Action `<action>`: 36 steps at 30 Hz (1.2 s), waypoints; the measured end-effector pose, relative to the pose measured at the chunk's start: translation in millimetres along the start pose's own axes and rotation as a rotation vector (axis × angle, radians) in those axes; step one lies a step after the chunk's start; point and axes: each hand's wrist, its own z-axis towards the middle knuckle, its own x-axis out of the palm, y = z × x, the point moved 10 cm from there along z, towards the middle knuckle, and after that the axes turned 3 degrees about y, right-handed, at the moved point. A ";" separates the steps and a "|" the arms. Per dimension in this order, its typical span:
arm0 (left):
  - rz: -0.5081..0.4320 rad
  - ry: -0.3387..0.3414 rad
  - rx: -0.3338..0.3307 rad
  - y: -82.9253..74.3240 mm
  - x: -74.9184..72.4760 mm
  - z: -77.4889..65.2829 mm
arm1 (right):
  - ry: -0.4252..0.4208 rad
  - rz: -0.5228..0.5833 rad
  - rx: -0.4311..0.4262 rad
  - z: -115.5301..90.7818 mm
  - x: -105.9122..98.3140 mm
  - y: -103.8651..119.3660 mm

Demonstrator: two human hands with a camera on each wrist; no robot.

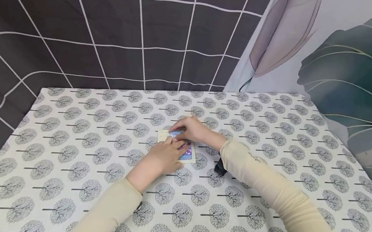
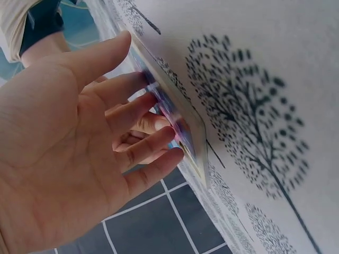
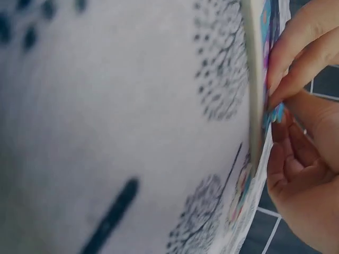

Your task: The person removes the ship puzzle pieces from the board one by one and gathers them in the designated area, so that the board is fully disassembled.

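Note:
A small flat picture board (image 1: 188, 157) with a cream border and a blue, pink and purple picture lies on the patterned cloth. My left hand (image 1: 164, 157) reaches over it from the left; in the left wrist view its fingers (image 2: 145, 151) are spread and extended, tips resting on the picture. From the right, my right hand (image 1: 195, 129) bends over the board's far part, thumb and fingers close together. In the right wrist view, a small blue piece (image 3: 278, 112) shows at the right hand's fingertips, pinched just over the board. The two hands partly hide the picture.
The white cloth (image 1: 89, 160) with grey tree prints covers the table. Behind it hangs a dark curtain (image 1: 118, 31) with white grid lines, and a leaf-patterned cloth (image 1: 361, 81) hangs at the right. A black device (image 1: 220, 167) sits by the right wrist.

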 end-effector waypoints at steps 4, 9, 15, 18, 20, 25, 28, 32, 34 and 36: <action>-0.016 0.023 -0.007 0.3 1.2 2.4 | 0.009 -0.011 -0.031 -1.3 -1.3 -1.1; 0.003 0.039 0.003 0.8 3.3 3.6 | 0.041 0.049 -0.016 -1.6 -3.8 -4.4; -0.006 0.021 0.018 5.5 4.4 0.7 | 0.097 0.051 -0.047 -3.9 -2.0 -1.1; -0.095 0.031 0.038 8.2 11.1 -3.9 | 0.124 -0.009 -0.103 -7.6 1.4 4.8; -0.170 0.038 0.050 10.7 14.6 -8.4 | 0.123 -0.030 -0.131 -10.2 2.4 8.7; -0.314 0.013 0.098 17.4 16.7 -17.8 | 0.081 -0.008 -0.125 -13.7 1.6 8.6; -0.361 -0.002 0.126 20.8 16.2 -20.5 | 0.062 0.023 -0.101 -14.3 1.1 4.6; -0.391 0.011 0.136 23.0 14.2 -20.4 | 0.025 0.058 -0.090 -14.8 -5.7 2.5; -0.385 0.027 0.137 22.9 13.9 -20.0 | 0.006 0.076 -0.080 -15.7 -11.3 1.1; -0.392 0.046 0.132 23.2 13.8 -20.5 | -0.004 0.088 -0.066 -16.3 -16.1 -1.7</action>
